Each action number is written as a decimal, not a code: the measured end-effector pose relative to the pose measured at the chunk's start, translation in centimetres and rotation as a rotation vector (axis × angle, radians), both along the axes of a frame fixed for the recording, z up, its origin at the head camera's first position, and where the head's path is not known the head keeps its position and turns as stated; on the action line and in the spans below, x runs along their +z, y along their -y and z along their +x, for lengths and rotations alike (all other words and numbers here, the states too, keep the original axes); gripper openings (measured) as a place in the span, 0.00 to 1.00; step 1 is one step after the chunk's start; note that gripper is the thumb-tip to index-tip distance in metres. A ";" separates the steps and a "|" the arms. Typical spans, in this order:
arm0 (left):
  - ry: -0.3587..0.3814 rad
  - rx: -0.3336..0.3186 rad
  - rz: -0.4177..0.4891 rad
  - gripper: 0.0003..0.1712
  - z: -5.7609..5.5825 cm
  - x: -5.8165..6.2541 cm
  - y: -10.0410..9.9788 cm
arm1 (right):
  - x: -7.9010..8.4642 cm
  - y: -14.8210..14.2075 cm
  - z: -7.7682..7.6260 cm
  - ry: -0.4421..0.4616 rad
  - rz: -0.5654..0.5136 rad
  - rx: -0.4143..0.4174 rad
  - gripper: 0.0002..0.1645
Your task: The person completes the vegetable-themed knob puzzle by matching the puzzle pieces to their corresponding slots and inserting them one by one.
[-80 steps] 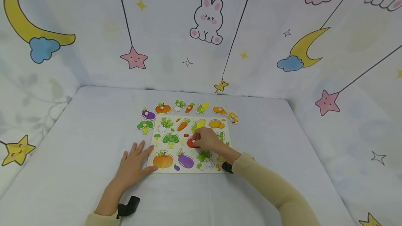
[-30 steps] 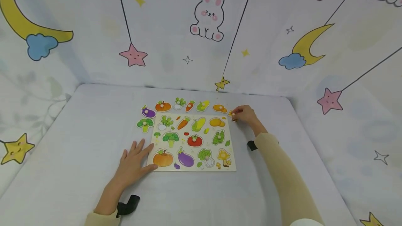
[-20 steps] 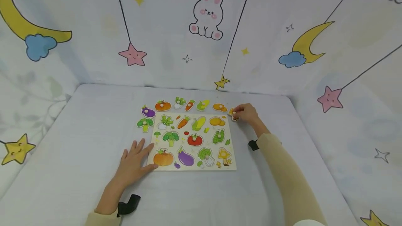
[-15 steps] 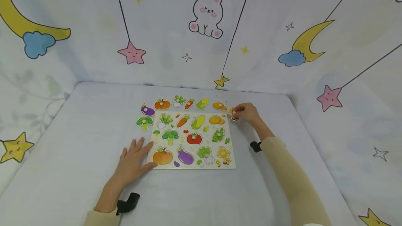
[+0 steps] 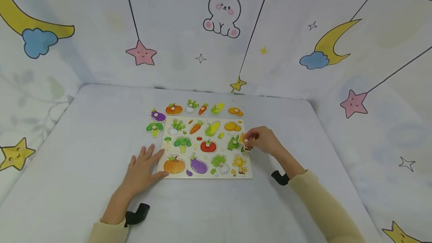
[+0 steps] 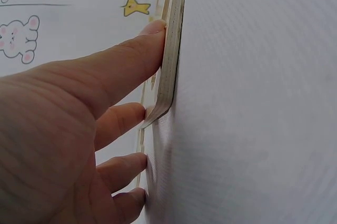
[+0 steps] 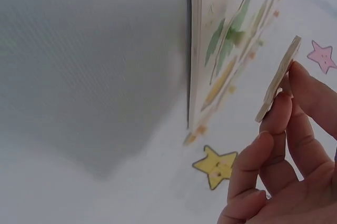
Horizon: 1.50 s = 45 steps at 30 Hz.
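The right hand (image 5: 265,140) pinched the mushroom piece (image 7: 277,80); across the board (image 5: 222,176), the left hand (image 5: 141,172) touched its edge, fingers spread.

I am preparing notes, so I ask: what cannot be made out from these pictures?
Head view: part of the mushroom piece, covered by the right hand.
Right wrist view: that piece's printed face, turned out of sight.
Left wrist view: pictures on the board, lost at a steep angle.
Head view: tip of left moon, cut off by top edge.
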<state>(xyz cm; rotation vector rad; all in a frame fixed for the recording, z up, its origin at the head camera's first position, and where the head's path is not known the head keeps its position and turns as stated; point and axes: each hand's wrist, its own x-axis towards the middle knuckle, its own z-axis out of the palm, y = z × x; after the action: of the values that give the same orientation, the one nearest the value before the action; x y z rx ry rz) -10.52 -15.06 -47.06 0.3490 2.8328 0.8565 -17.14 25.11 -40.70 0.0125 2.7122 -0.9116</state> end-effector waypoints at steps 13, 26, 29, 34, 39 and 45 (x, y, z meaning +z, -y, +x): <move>-0.014 -0.012 0.003 0.44 -0.7 0.6 0.0 | -1.8 1.5 3.5 0.051 0.012 0.073 0.05; -0.013 -0.019 0.015 0.44 -0.9 0.7 -0.3 | -2.6 2.3 4.4 0.031 0.072 0.056 0.07; -0.012 -0.018 0.014 0.44 -0.9 0.7 -0.3 | -2.3 2.3 4.3 0.040 0.102 0.101 0.08; -0.022 -0.019 0.016 0.44 -0.9 0.5 -0.2 | 0.0 1.8 2.3 0.054 0.133 0.191 0.07; -0.027 -0.021 0.012 0.44 -0.5 0.2 0.0 | 1.6 0.5 -2.6 -0.072 0.116 0.143 0.13; -0.026 -0.015 0.016 0.45 0.1 -0.6 0.2 | 0.6 -0.2 -8.2 -0.135 0.170 -0.012 0.18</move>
<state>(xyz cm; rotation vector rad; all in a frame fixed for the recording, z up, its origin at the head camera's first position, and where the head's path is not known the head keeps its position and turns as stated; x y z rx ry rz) -10.44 -15.26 -47.65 0.3857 2.8447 0.8778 -25.31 25.28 -40.08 0.0021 2.9101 -0.7056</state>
